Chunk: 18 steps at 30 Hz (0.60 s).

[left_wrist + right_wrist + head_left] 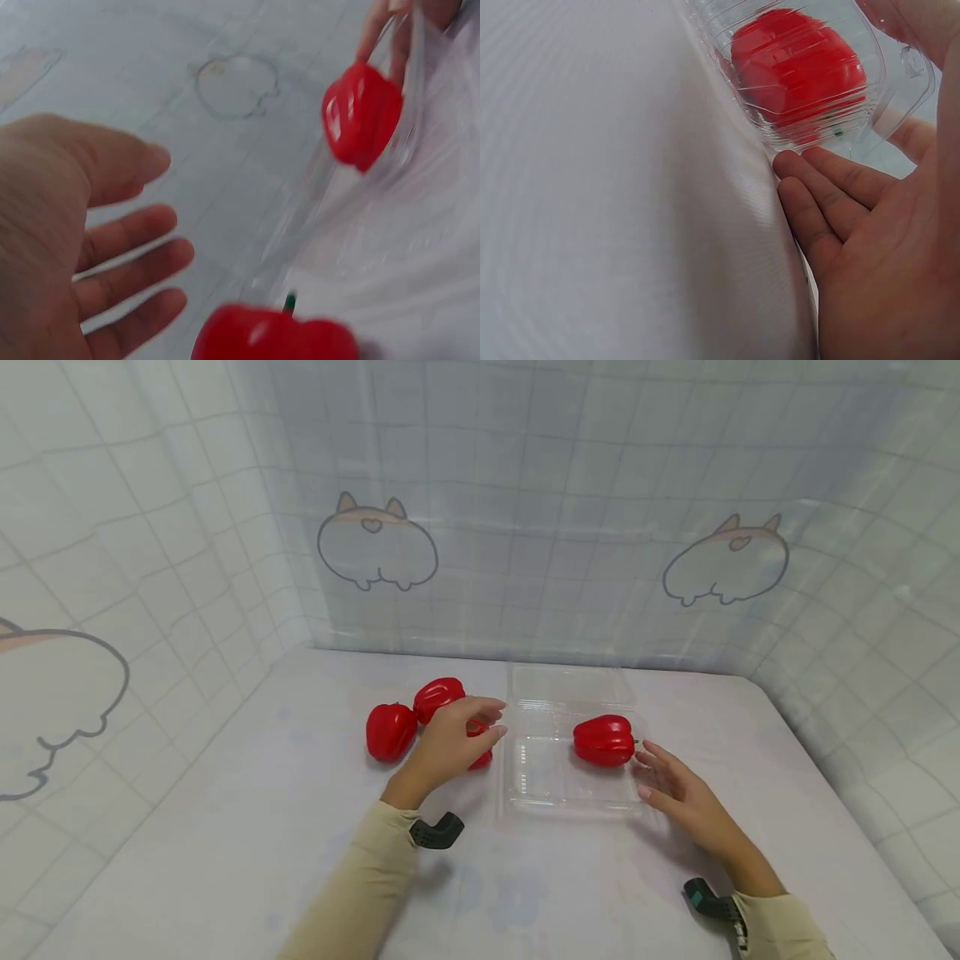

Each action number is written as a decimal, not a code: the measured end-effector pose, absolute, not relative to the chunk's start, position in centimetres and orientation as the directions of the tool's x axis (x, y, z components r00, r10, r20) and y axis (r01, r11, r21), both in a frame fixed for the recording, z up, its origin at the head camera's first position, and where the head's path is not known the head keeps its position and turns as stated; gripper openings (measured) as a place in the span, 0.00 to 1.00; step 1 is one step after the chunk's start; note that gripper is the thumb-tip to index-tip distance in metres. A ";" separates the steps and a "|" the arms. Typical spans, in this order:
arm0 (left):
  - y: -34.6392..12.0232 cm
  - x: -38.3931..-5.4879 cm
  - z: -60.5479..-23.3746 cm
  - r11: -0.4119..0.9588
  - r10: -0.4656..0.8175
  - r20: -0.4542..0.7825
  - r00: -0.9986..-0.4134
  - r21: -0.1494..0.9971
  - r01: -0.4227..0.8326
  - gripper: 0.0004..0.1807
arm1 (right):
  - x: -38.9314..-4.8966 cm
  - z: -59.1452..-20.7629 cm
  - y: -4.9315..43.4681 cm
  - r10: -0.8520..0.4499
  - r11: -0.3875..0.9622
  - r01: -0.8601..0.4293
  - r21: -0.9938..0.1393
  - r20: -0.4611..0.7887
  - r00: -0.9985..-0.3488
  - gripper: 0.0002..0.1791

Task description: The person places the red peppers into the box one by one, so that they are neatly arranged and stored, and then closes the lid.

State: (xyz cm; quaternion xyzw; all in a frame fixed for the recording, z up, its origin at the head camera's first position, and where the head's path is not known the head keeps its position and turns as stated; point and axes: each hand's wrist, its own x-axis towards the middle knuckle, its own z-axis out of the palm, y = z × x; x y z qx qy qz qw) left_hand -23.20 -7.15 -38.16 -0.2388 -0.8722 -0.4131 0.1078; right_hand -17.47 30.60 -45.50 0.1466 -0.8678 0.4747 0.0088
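A clear plastic container (536, 789) lies with its lid (570, 685) folded back. One red bell pepper (603, 741) lies in it, towards the right side, its stem pointing right. My right hand (693, 806) is at the container's right side, fingers extended and fingertips right at the wall (817, 139). My left hand (448, 743) hovers over another red bell pepper (480, 758), partly hiding it. In the left wrist view that hand's fingers are spread apart with nothing between them, and a pepper (274, 334) with a green stem shows below.
Two more red bell peppers, one (392, 732) at the left and one (438, 696) farther back, lie on the white-covered table (225, 827) left of the container. A tiled-pattern curtain (525, 527) with cartoon animal drawings surrounds the table at the back and sides.
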 end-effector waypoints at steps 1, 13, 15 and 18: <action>-7.6 -23.3 -38.2 0.534 0.321 0.386 -0.865 0.681 0.502 0.24 | -17.5 -45.5 30.6 -0.246 0.503 -0.260 -0.824 0.152 -0.957 0.41; -11.1 -24.6 -39.9 0.541 0.228 0.328 -0.917 0.740 0.399 0.24 | -17.5 -45.3 30.4 -0.244 0.504 -0.250 -0.827 0.142 -0.959 0.41; -11.4 -24.7 -40.1 0.545 0.221 0.310 -0.925 0.747 0.380 0.24 | -17.5 -45.3 30.4 -0.245 0.499 -0.248 -0.831 0.139 -0.960 0.41; -11.6 -24.9 -40.3 0.547 0.218 0.280 -0.935 0.758 0.354 0.24 | -17.5 -45.3 30.4 -0.248 0.503 -0.252 -0.827 0.142 -0.958 0.42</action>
